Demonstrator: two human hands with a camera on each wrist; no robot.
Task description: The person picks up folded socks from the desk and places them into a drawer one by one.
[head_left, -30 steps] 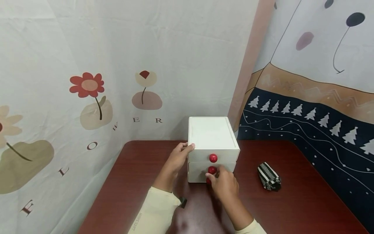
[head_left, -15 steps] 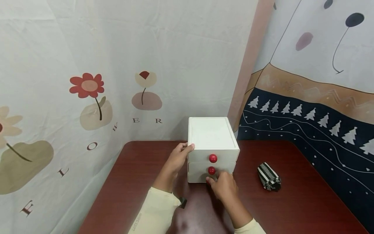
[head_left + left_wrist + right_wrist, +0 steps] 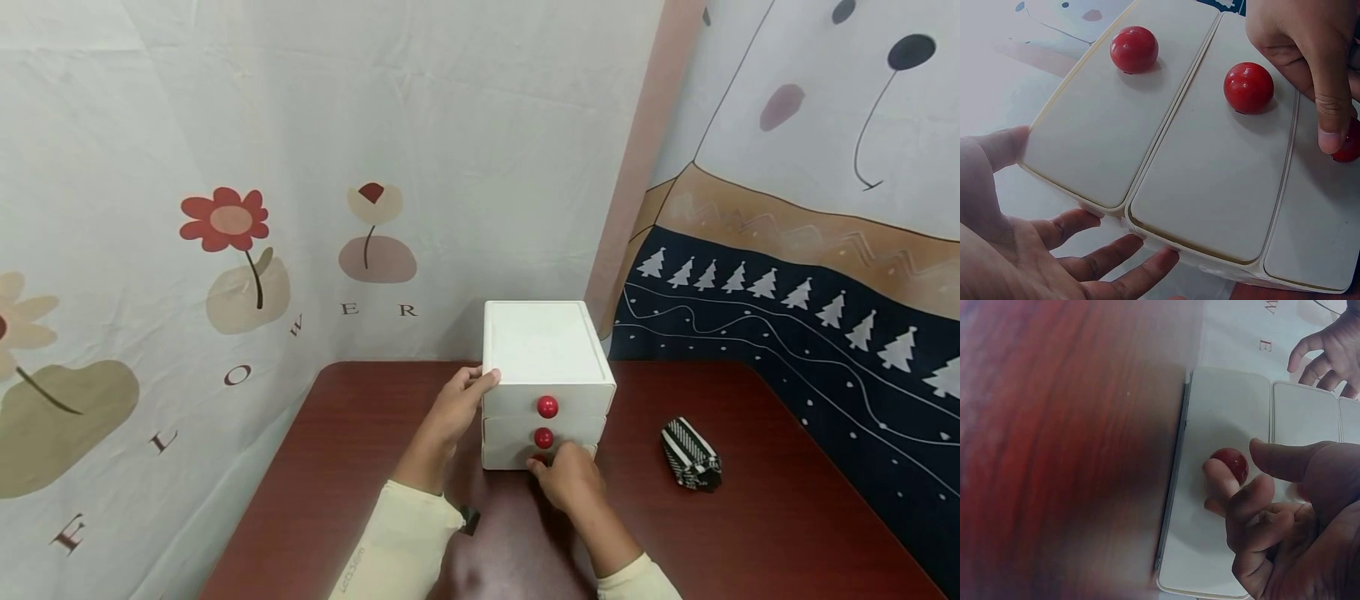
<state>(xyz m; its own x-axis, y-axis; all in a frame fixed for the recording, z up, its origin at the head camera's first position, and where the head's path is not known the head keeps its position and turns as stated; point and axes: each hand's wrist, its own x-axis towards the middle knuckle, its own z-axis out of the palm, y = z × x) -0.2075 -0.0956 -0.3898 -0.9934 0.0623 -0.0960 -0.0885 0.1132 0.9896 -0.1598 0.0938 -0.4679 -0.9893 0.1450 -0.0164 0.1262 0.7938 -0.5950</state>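
A white three-drawer box (image 3: 547,342) has one round red knob on each drawer front. My left hand (image 3: 457,404) rests against its left side, thumb at the top front corner; in the left wrist view its fingers are spread along the side. At the lowest drawer, my right hand (image 3: 573,479) pinches the bottom red knob (image 3: 1233,464) between thumb and curled fingers, which partly cover it. Above that hand, the top knob (image 3: 547,407) and the middle knob (image 3: 543,437) are uncovered. All three drawer fronts sit nearly flush.
A black-and-white patterned packet-like bundle (image 3: 692,454) lies on the dark red table (image 3: 360,433) to the right of the box. Behind the table hangs a printed cloth (image 3: 450,167) with flowers and letters. A small black object (image 3: 469,520) shows at the left sleeve.
My right hand has moved down a little, from beside the middle knob to the bottom one, leaving the middle knob in full view. The left hand has stayed in place.
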